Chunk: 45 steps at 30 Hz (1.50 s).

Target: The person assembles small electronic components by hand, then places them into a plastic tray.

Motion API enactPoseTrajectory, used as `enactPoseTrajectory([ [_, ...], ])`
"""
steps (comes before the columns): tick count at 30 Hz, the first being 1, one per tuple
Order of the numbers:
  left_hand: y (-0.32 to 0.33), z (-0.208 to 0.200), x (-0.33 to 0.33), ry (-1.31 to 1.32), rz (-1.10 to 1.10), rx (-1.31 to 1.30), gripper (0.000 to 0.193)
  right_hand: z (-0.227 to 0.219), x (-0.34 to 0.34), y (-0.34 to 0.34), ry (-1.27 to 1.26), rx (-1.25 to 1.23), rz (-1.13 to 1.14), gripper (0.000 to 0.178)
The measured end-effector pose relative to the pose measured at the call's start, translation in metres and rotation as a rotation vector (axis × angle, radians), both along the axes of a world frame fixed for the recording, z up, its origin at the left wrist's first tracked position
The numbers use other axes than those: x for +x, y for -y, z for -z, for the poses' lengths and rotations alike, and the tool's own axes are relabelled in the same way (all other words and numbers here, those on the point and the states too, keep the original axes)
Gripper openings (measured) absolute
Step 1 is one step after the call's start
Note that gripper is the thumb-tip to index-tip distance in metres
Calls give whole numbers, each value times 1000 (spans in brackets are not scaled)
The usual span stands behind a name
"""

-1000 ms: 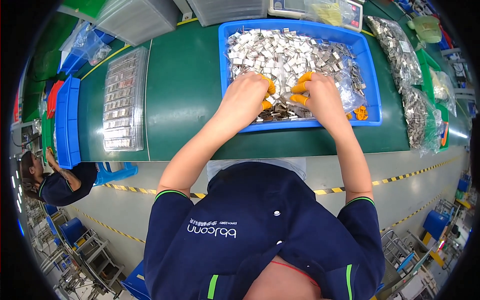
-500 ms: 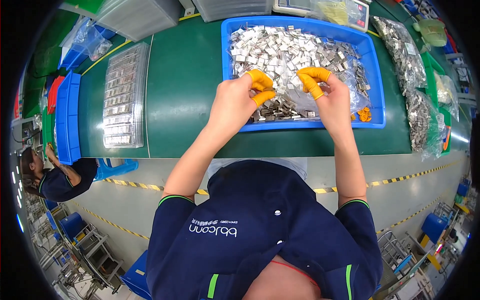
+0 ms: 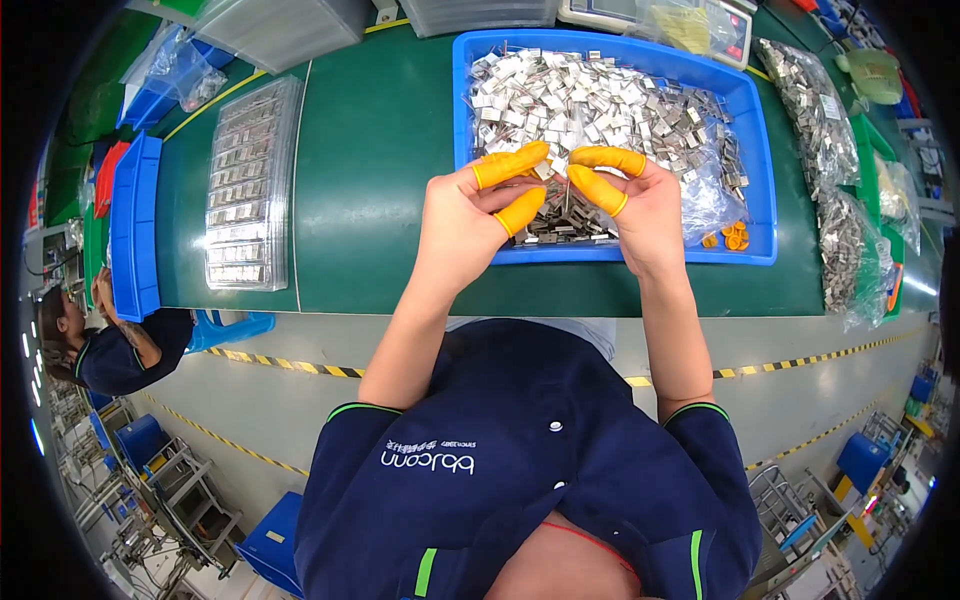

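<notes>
Yellow finger cots cover the thumb and forefinger tips of both my hands, which face each other above a blue tray (image 3: pixel 462 110). Many small silvery metal parts (image 3: pixel 560 95) fill that tray, some with thin leads. My left hand (image 3: pixel 465 215) is curled, its thumb and forefinger bent towards a tiny bright piece at their tips; what they grip is too small to make out. The fingers of my right hand (image 3: pixel 640 205) pinch together, and a thin metal sliver shows below their tips. A clear plastic bag (image 3: pixel 708 205) lies in the tray's right side, beside loose orange finger cots (image 3: pixel 735 236).
On the green table (image 3: pixel 375 190), a clear blister tray (image 3: pixel 250 190) of parts lies left, with a blue bin (image 3: pixel 136 230) beyond. Bags of parts (image 3: pixel 805 110) lie right. A scale (image 3: pixel 600 12) and clear boxes (image 3: pixel 285 30) stand behind. Another person (image 3: pixel 125 345) sits far left.
My hands have come closer together, their fingertips now nearly meeting over the tray. The right hand has shifted left. The whole view has moved slightly.
</notes>
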<state>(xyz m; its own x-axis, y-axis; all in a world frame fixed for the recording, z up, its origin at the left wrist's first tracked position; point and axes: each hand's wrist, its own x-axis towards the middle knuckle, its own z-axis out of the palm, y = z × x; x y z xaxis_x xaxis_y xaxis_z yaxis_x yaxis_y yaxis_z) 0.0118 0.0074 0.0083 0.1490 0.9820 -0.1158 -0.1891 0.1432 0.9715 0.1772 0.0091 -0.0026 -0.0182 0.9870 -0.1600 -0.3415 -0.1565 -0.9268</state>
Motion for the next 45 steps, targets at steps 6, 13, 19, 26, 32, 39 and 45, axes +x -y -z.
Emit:
enactPoseTrajectory([
  [6,-2,-3,0,147,-111,-96,23,-3,-4,3,34,12,32,22],
  [13,-2,-4,-3,62,-89,-57,25,-4,-6,6,18,24,18,20],
  [19,-2,-4,-5,20,-19,-7,28,-5,0,7,116,81,-3,18],
  [26,-4,-2,-7,89,-28,-82,29,-15,5,7,166,142,-9,17],
  [32,0,-4,-4,66,-4,-64,29,-19,3,11,215,152,-17,16],
  [39,4,-7,3,129,-12,-76,26,-17,-1,20,310,341,156,18],
  [45,7,-2,3,143,-27,-60,22,-19,-2,27,422,428,182,18],
])
